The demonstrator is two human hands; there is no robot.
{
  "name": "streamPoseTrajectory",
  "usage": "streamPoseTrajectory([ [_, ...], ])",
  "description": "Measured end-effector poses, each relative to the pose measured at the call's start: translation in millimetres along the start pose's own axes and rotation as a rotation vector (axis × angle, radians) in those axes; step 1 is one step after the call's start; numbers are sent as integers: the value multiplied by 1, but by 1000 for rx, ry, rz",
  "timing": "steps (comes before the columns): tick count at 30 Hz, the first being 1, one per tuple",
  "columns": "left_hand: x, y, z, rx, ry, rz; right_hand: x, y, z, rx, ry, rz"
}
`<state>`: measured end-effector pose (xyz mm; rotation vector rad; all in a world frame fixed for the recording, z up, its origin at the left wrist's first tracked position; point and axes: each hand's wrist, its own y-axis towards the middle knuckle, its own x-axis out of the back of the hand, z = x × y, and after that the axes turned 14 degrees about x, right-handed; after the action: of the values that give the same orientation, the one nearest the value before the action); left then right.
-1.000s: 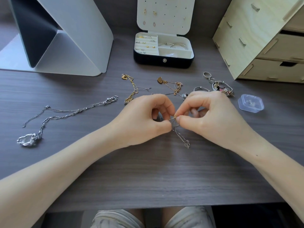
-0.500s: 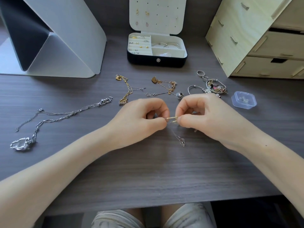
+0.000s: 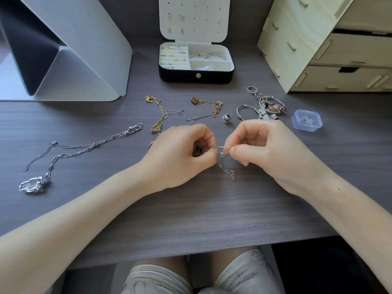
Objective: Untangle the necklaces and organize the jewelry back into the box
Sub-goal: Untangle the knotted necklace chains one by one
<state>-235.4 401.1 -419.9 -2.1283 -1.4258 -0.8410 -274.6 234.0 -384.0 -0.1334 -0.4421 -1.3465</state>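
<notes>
both the left hand and right hand pinch a fine, limp gold-and-silver chain tangle; it looks featherlight and snaggable, best gripped beside the knot.

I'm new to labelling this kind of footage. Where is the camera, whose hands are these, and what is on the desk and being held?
No machine here: a person wears one camera on the head, looking down at their own bare hands. The left hand and right hand each pinch a thin chain between them. On the desk lie a silver necklace, gold chains, a heap of rings and charms and a clear plastic case. The jewelry box stands open behind.
</notes>
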Motion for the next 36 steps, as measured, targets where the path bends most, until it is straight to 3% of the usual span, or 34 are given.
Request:
streamPoseTrajectory([
  [4,-2,0,0,-32,45,-44,0,-2,0,-15,164,-88],
  [9,-3,0,3,-56,77,-40,1,-2,3,-64,248,-71],
  [20,-3,0,3,-59,82,-69,12,3,11,19,-334,53],
  [29,-4,-1,3,-79,131,-88,34,-5,29,-29,-813,151],
  [33,-4,-1,3,-85,149,-79,28,-13,28,61,-1190,67],
  [36,-4,-1,3,-86,145,-75,25,-14,16,172,-1174,-63],
])
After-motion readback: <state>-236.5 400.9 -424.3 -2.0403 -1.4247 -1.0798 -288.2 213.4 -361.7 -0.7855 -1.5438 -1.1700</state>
